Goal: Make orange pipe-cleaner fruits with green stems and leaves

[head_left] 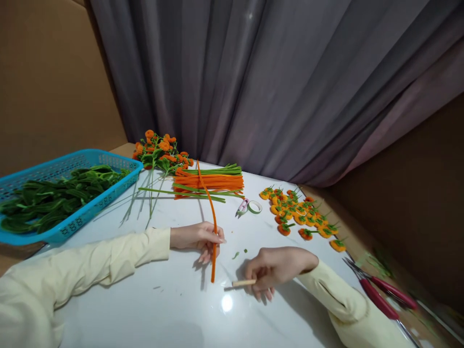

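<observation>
My left hand (200,238) pinches an orange pipe cleaner (209,200) near its lower end; the long part rises away from me, slightly bent. To the right, my right hand (273,270) is closed around a short pale wooden stick (243,283), whose tip points left toward the pipe cleaner without touching it. Beyond both hands lies a bundle of orange pipe cleaners (217,181), with green pipe cleaners (221,170) along its far side and a few more across the front. Tiny green scraps (235,255) lie between my hands.
A blue basket (87,210) of green fuzzy leaves stands left. Orange flowers on stems (159,150) lie at the back. Small scissors (242,207) and green tape (254,207) are mid-table. Yellow-orange flower heads (300,212) cover the right; red-handled pliers (380,290) lie by the edge.
</observation>
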The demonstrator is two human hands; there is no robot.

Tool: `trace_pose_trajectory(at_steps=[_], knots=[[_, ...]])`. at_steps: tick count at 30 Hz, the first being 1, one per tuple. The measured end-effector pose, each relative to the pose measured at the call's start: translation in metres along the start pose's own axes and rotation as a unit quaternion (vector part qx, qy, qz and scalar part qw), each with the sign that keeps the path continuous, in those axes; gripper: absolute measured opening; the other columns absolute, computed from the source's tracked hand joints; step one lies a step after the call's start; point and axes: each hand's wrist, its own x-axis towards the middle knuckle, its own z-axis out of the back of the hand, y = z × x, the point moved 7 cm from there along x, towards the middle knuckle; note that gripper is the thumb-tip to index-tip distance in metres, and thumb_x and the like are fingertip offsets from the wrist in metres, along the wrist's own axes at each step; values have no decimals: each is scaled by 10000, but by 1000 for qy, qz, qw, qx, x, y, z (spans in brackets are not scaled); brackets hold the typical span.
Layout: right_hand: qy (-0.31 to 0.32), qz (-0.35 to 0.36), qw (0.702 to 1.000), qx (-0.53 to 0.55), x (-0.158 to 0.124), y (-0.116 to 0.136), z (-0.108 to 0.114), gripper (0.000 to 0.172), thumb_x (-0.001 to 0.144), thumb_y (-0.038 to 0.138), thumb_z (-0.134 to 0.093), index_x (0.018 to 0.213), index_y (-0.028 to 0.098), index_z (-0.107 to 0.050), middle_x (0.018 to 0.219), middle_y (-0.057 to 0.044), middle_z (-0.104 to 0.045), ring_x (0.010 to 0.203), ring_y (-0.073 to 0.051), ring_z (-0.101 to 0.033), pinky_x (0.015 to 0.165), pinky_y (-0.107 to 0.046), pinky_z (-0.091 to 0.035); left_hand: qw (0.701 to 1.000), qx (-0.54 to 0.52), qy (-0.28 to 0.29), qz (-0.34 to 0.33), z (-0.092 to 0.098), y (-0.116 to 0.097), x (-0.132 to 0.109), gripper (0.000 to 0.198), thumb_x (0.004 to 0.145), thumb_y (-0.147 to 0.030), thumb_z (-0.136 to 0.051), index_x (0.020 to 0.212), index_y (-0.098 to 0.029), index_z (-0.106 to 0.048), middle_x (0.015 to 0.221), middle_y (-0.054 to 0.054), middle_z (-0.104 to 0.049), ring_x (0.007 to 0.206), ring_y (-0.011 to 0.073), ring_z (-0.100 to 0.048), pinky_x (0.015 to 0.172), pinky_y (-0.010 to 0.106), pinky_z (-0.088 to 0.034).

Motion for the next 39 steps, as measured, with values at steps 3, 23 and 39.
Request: trace_pose_trajectory(at_steps=[3,23,39], knots=[[16,21,999,35,15,-5,1,247,799,383,-597,806,140,-551,648,10,-580,560,-69,-573,566,-173,-473,1000,-1,3,2,-1,0,0,283,721,-334,-698,734,-130,-501,567,48,-654,371,115,-568,332,154,-392],[-49,65,965,249,34,3,7,411,691,333,-723,1047,142,-647,921,-54,-622,438,-9,-410,312,-132,-296,995,85,-20,-51,0,-8,-3,328,745,-385,-694,755,-152,-463,480,-12,-605,330,49,-439,321,128,-293],[-160,70,969,175,49,0,4,369,738,455,-662,841,102,-699,514,45,-513,336,-10,-283,309,-171,-186,910,390,-86,-114,-18,-15,-10,251,798,-367,-604,726,-142,-518,534,-55,-456,472,54,-374,446,160,-296]])
